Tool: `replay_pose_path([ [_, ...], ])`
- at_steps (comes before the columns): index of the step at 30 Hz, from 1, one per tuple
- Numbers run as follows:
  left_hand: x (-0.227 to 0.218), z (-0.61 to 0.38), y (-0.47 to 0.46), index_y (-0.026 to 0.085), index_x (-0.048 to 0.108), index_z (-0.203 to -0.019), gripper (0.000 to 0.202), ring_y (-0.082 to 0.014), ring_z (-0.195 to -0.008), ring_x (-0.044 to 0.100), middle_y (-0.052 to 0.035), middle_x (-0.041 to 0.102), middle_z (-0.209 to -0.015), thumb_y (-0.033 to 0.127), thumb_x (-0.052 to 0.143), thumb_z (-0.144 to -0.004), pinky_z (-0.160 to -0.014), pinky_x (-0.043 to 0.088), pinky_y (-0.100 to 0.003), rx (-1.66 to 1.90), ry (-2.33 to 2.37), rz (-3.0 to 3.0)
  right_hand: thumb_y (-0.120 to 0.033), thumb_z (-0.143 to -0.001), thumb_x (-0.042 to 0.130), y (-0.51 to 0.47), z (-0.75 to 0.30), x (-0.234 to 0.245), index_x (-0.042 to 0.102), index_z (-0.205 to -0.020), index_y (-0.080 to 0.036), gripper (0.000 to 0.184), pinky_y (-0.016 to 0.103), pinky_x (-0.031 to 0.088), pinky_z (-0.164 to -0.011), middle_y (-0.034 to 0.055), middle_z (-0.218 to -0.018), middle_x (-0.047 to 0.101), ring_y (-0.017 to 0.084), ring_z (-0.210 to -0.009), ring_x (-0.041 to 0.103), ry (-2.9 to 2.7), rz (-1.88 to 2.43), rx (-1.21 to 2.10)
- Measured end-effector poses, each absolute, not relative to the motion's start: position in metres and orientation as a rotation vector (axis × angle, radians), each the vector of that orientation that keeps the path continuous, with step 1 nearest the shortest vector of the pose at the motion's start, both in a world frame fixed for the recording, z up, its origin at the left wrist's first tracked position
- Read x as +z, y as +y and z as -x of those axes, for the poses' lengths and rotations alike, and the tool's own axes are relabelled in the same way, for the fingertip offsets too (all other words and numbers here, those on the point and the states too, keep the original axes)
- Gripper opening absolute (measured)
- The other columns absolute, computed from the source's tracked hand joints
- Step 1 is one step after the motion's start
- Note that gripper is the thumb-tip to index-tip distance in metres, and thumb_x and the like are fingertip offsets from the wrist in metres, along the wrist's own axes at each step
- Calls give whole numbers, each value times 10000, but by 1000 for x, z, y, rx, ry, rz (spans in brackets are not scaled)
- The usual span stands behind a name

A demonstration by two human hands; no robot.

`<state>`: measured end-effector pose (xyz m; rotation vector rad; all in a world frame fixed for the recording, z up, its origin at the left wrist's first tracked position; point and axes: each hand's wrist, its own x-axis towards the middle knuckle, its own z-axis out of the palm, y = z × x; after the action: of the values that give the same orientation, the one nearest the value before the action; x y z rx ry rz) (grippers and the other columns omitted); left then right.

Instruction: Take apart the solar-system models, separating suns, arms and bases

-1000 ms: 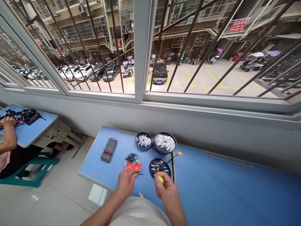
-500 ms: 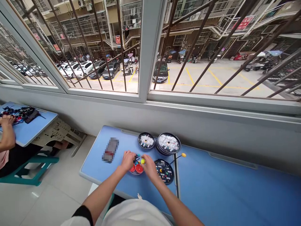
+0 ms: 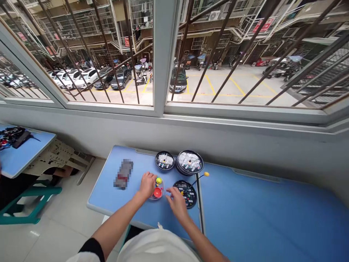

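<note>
Left hand (image 3: 148, 185) curled over rim of clear round dish (image 3: 162, 189), grip unclear; yellow ball (image 3: 159, 180) at far edge, red cup (image 3: 157, 192) inside. Right hand (image 3: 177, 203) open, beside black disc (image 3: 188, 194); dish sits between hands, within reach of both.

Blue folding table (image 3: 102, 193), butted to a longer blue table (image 3: 272, 211) w/ a metal strip (image 3: 200, 203) btwn them. On it: blurred-out packet (image 3: 123, 174), small round black case (image 3: 164, 160), stack of round black cases (image 3: 189, 162), clear round dish (image 3: 163, 190) w/ red cup (image 3: 157, 192) & yellow ball (image 3: 159, 180), black disc (image 3: 189, 198) w/ coloured pegs, thin rod (image 3: 195, 182) w/ yellow tip. Separate blue table (image 3: 27, 153) far L, dark tangle of parts (image 3: 11, 138) on it.
</note>
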<state>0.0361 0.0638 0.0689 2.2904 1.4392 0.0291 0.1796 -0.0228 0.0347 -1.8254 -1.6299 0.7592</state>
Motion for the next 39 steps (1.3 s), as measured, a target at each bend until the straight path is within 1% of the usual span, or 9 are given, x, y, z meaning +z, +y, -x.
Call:
replay_pose_path([
  [4, 69, -79, 40, 196, 611, -991, 262, -220, -968, 495, -78, 631, -969, 207, 386, -857, -856, 355, -330, 24, 1355, -2264, -155, -767, 425, -63, -215, 22, 616, -800, -190, 197, 337, 465, -744, 78, -828, 615, 228, -801, 587, -1546, 1966, 685],
  [10, 48, -142, 20, 152, 594, -1007, 279, -231, -864, 604, -104, 651, -975, 221, 567, -738, -719, 438, -304, -98, 1332, -2162, -115, -729, 437, -71, -241, 4, 644, -973, -145, 322, 361, 443, -809, 130, -940, 605, 274, -910, 566, -1464, 2163, 570],
  [15, 35, -162, 24, 119, 596, -977, 237, -230, -911, 604, -128, 648, -966, 163, 508, -761, -751, 441, -303, -108, 1342, -2127, -96, -727, 440, -67, -240, 4, 664, -968, -193, 344, 304, 428, -789, 91, -931, 609, 241, -895, 561, -1460, 2230, 549],
  [21, 43, -165, 23, 134, 608, -904, 211, -199, -901, 593, -101, 649, -932, 110, 454, -762, -783, 415, -283, 10, 1300, -2119, -114, -754, 424, -68, -237, 11, 678, -938, -196, 324, 318, 414, -739, 112, -934, 607, 272, -918, 553, -1406, 2281, 574],
  [28, 73, -150, 12, 159, 599, -802, 135, -143, -725, 558, -35, 625, -780, 151, 472, -755, -651, 384, -234, 226, 1298, -2039, -114, -688, 471, -65, -243, 15, 685, -914, -173, 317, 340, 427, -783, 126, -943, 622, 281, -933, 559, -1310, 2151, 689],
  [32, 89, -137, -2, 154, 597, -768, 109, -112, -611, 509, -5, 595, -677, 167, 492, -742, -566, 351, -207, 288, 1283, -1967, -230, -747, 436, -66, -253, 27, 657, -956, -148, 315, 328, 455, -774, 110, -905, 654, 238, -854, 596, -1217, 2036, 778],
  [35, 96, -122, -19, 146, 593, -717, 90, -105, -563, 470, 1, 569, -624, 154, 503, -712, -537, 329, -206, 326, 1250, -1903, -422, -803, 405, -70, -256, 51, 603, -1037, -148, 412, 293, 462, -594, 64, -788, 654, 180, -629, 580, -898, 1795, 967],
  [37, 98, -110, -32, 145, 587, -687, 87, -105, -569, 456, -4, 566, -635, 130, 502, -679, -545, 322, -212, 343, 1211, -1868, -530, -734, 510, -72, -255, 70, 605, -999, -163, 462, 260, 402, -487, 11, -658, 608, 138, -501, 503, -613, 1570, 1113],
  [39, 101, -100, -42, 145, 579, -663, 91, -105, -584, 449, -6, 564, -650, 112, 496, -650, -561, 324, -217, 339, 1180, -1836, -564, -637, 617, -73, -249, 87, 630, -846, -165, 450, 236, 334, -439, -26, -552, 537, 105, -441, 428, -469, 1454, 1204],
])
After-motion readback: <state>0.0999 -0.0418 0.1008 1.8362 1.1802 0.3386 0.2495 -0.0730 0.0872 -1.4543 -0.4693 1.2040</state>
